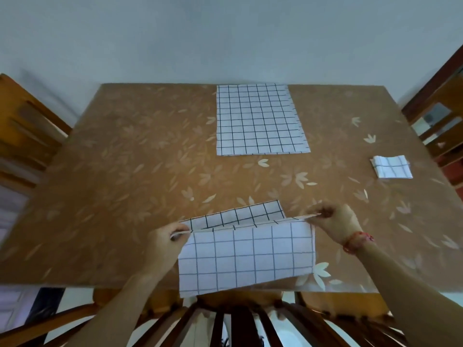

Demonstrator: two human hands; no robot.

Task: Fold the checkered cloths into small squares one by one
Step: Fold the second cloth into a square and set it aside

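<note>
Hands pinch the checkered cloth (246, 256) at lower centre: left hand (164, 240) grasps its left corner, right hand (334, 221) its right. Stacked cloths (260, 120) lie upper centre, folded square (392, 166) at right edge.

The lower fingers of the left hand (162, 240) are hidden behind the checkered cloth (246, 256) pinched at its corner. The near edge of the table (125, 171), below both hands, is covered by the hanging flap. Both forearms are cut off at the bottom edge. Far beyond the right hand (334, 222), the layers of the spread cloth (259, 120) cannot be counted. The chair (22, 126) left of the left hand is blurred and cropped.
</note>
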